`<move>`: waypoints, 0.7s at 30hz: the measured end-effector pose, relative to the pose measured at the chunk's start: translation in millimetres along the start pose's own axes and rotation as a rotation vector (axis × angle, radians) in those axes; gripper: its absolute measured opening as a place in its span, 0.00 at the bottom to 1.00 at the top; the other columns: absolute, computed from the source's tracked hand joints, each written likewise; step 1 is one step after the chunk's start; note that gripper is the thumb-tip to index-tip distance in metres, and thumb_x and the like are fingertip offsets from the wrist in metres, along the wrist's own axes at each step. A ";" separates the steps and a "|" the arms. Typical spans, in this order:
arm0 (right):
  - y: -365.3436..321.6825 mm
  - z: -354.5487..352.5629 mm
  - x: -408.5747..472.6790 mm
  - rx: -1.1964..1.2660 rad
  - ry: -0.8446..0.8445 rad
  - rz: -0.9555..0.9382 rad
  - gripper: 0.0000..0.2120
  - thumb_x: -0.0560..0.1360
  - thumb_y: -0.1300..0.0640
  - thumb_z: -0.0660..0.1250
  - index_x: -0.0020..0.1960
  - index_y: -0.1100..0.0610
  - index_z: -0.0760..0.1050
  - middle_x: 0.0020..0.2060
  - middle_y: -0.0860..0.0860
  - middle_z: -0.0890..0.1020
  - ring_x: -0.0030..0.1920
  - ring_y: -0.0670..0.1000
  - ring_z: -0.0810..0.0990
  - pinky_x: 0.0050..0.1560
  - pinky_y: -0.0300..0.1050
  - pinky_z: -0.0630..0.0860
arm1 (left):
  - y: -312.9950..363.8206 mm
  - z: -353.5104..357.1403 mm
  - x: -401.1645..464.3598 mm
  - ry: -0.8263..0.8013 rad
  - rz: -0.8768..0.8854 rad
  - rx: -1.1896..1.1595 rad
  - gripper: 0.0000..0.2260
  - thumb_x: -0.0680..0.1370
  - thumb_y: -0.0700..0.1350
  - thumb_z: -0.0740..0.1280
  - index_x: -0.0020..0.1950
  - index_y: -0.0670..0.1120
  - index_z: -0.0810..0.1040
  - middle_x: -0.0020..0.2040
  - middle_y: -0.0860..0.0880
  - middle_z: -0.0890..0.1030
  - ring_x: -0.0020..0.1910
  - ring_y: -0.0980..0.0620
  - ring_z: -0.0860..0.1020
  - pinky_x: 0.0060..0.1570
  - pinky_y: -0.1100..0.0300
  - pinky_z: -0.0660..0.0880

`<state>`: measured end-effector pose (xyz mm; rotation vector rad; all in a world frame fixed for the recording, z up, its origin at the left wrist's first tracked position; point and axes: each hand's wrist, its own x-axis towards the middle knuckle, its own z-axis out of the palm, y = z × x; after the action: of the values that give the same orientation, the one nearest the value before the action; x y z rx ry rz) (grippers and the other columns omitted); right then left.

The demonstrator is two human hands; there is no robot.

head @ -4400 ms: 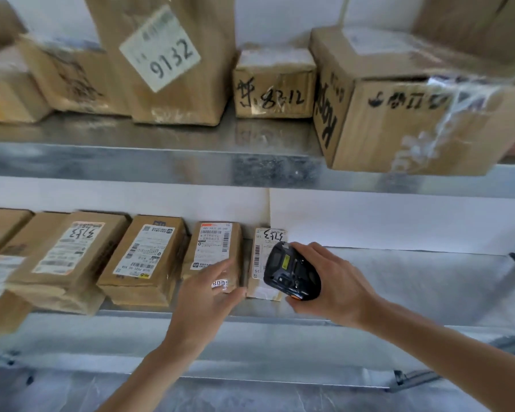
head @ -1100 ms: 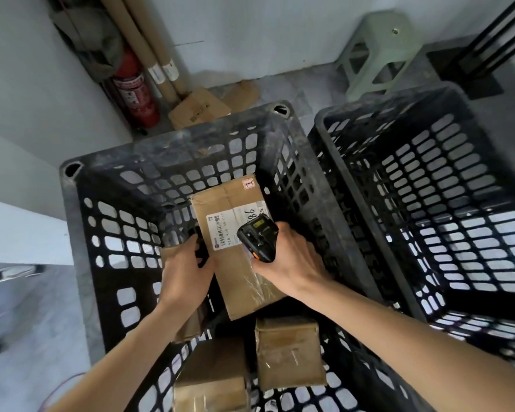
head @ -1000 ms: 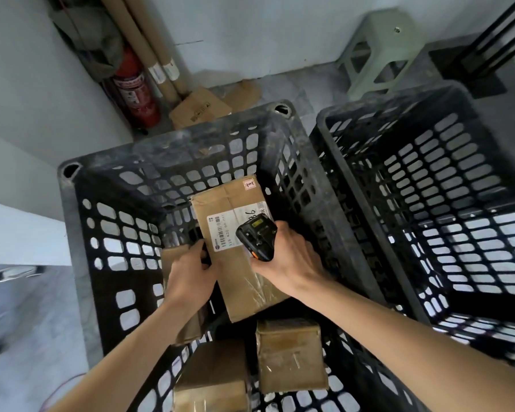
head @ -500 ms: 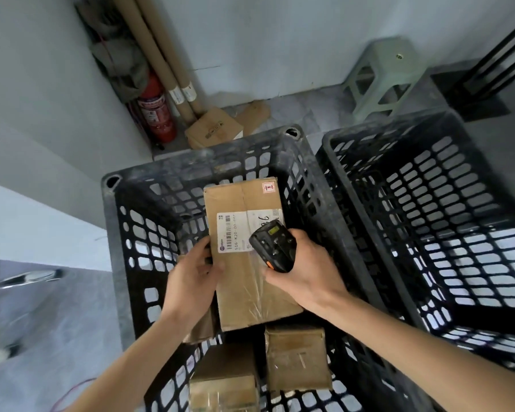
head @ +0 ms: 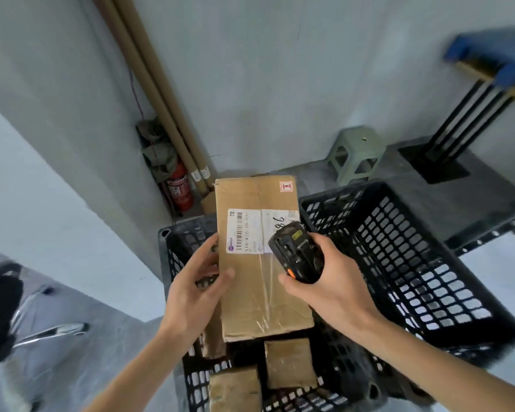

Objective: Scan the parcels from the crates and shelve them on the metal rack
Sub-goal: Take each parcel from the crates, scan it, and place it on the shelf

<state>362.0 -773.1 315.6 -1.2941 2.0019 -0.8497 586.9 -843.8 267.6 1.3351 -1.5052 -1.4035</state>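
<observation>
A long brown cardboard parcel with a white barcode label is lifted above the left black crate. My left hand grips its left edge, thumb on top. My right hand holds a black handheld scanner over the parcel's right side, beside the label. Below, inside the crate, lie smaller brown parcels, one nearest me. The metal rack is not in view.
A second black crate, with nothing visible in it, stands to the right. Against the wall are a red fire extinguisher, cardboard tubes and a pale green stool. Black metal legs rise at the right; a chair base is at the left.
From scanning at the rack I turned to the crates. In the last second the long parcel has risen out of the left crate, both hands moving up with it.
</observation>
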 end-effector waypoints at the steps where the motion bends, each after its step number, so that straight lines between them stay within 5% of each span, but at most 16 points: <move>1: -8.2 -12.7 -9.7 0.012 0.014 -0.019 0.23 0.68 0.47 0.80 0.52 0.33 0.70 0.46 0.36 0.83 0.48 0.34 0.81 0.49 0.32 0.77 | 13.8 -0.3 -8.9 -0.004 0.027 -0.004 0.26 0.78 0.49 0.72 0.72 0.67 0.71 0.61 0.61 0.82 0.60 0.58 0.80 0.55 0.54 0.81; 6: -46.6 -87.0 -74.7 0.036 0.082 -0.109 0.24 0.68 0.46 0.81 0.54 0.33 0.70 0.48 0.30 0.81 0.49 0.34 0.81 0.49 0.30 0.76 | 90.6 11.4 -68.5 -0.033 0.163 -0.031 0.26 0.77 0.49 0.72 0.70 0.70 0.71 0.61 0.59 0.81 0.64 0.59 0.77 0.56 0.63 0.79; 10: -66.8 -151.0 -139.4 0.026 0.173 -0.128 0.25 0.68 0.48 0.81 0.59 0.37 0.72 0.46 0.36 0.84 0.49 0.35 0.81 0.48 0.31 0.76 | 152.3 32.3 -117.0 -0.112 0.240 -0.066 0.26 0.77 0.51 0.73 0.71 0.70 0.70 0.62 0.55 0.80 0.64 0.55 0.78 0.64 0.47 0.78; 13: -82.1 -199.6 -186.9 0.005 0.250 -0.128 0.24 0.68 0.48 0.81 0.54 0.34 0.70 0.45 0.37 0.83 0.48 0.33 0.80 0.45 0.27 0.74 | 198.7 49.5 -150.3 -0.190 0.313 -0.090 0.26 0.76 0.52 0.73 0.70 0.70 0.70 0.65 0.59 0.79 0.66 0.57 0.77 0.63 0.50 0.77; 17: -93.9 -251.5 -248.0 0.001 0.365 -0.112 0.29 0.67 0.46 0.81 0.62 0.35 0.70 0.48 0.35 0.83 0.50 0.34 0.80 0.49 0.33 0.77 | 251.4 77.4 -188.8 -0.322 0.375 -0.139 0.26 0.76 0.51 0.73 0.69 0.72 0.69 0.66 0.62 0.78 0.67 0.60 0.75 0.59 0.56 0.79; 21: -98.7 -296.7 -318.2 -0.027 0.502 -0.115 0.29 0.66 0.48 0.82 0.58 0.30 0.70 0.49 0.29 0.81 0.51 0.33 0.80 0.47 0.30 0.76 | 293.1 109.8 -228.3 -0.461 0.387 -0.192 0.27 0.76 0.53 0.74 0.70 0.72 0.69 0.66 0.61 0.78 0.66 0.56 0.77 0.61 0.50 0.79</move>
<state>297.6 -452.8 619.3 -1.3135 2.3371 -1.3102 473.0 -626.2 567.2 0.5806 -1.7492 -1.6081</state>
